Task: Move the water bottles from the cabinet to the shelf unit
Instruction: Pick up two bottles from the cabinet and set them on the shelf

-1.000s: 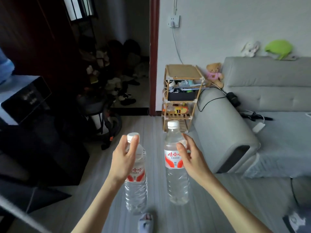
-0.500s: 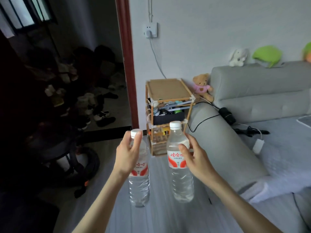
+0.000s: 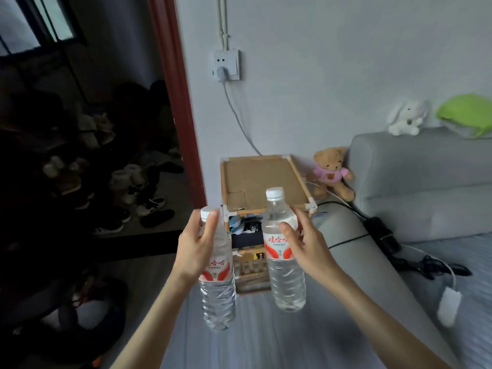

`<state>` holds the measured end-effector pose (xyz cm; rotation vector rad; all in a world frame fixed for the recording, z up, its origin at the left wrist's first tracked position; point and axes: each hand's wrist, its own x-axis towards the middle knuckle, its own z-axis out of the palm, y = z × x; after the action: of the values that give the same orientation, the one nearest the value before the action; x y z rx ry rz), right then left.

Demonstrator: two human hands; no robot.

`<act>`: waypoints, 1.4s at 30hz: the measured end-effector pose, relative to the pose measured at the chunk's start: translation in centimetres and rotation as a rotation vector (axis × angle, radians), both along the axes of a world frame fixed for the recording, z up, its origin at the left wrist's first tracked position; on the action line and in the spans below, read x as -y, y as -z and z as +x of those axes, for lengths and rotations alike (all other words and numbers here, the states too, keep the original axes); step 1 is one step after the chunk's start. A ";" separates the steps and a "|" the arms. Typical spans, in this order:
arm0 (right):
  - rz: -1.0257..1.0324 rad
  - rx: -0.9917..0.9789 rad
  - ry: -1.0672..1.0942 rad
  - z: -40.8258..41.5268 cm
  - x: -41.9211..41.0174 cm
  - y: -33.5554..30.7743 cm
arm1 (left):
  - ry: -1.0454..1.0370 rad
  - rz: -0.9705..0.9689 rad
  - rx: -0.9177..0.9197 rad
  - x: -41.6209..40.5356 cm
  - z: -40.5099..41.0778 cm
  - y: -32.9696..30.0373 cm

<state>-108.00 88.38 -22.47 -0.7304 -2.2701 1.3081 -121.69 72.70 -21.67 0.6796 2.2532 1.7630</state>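
Two bare hands up in front of the camera, each with a clear water bottle, both bottles upright and off the floor.

Left hand (image 3: 195, 251): grip wrapped round the upper half of the left bottle (image 3: 217, 283), thumb reaching up to just under the white cap, fingers hidden behind the bottle. Red-and-white label partly covered by the palm. Water visible in the ribbed lower part.

Right hand (image 3: 306, 245): grip closed on the shoulder and label band of the right bottle (image 3: 283, 251), thumb across the front, fingers curled round the far side. This bottle sits higher in view than the left one; its white cap stands in front of the shelf unit's top.

Shelf unit (image 3: 262, 179): small bamboo-framed rack against the white wall, between the red door frame (image 3: 177, 102) and the sofa arm. Cardboard sheet lies on its top tier. Lower tiers hold assorted clutter (too hidden by the bottles to name). Both bottles are held in the air in front of it, touching none of its tiers.

Surroundings: grey sofa (image 3: 420, 187) to the right, teddy bear (image 3: 332, 171) in a pink top wedged between sofa and rack, white plush rabbit (image 3: 406, 117) and a green item on the sofa back. Wall socket (image 3: 226, 65) above the rack, cable running down behind it. Black cable and charger lie across the sofa seat. Shoes (image 3: 127, 187) scattered in the dark entry to the left.
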 end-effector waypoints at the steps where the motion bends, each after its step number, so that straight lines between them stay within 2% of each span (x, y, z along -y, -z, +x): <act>1: -0.013 0.003 -0.007 -1.1 -1.3 -0.1 | 0.000 -0.002 -0.001 -1.3 -1.0 0.0; 12: -0.133 -0.010 -0.062 -12.7 -13.5 1.5 | 0.034 -0.025 -0.019 -14.7 -12.6 1.8; 19: -0.040 0.065 -0.017 -22.0 -21.8 2.1 | 0.056 -0.021 -0.038 -22.9 -21.9 2.1; 25: -0.014 0.079 0.063 -28.3 -27.7 3.4 | 0.173 -0.180 -0.143 -29.1 -28.3 1.8; 27: -0.002 0.107 0.074 -30.2 -29.3 3.9 | 0.185 -0.220 -0.127 -30.7 -30.1 2.2; 31: 0.085 0.140 0.057 -33.8 -32.1 4.5 | 0.130 -0.233 -0.114 -33.5 -32.1 3.4; 35: 0.132 0.159 0.025 -36.4 -34.2 5.3 | 0.177 -0.228 -0.124 -36.4 -33.0 3.6; 42: 0.043 0.117 0.061 -38.0 -35.9 7.5 | 0.142 -0.240 -0.054 -39.7 -33.7 4.8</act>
<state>-146.05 124.30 -29.95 -0.8755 -2.3399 1.2133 -155.38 112.39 -26.47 0.8208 2.3362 1.3982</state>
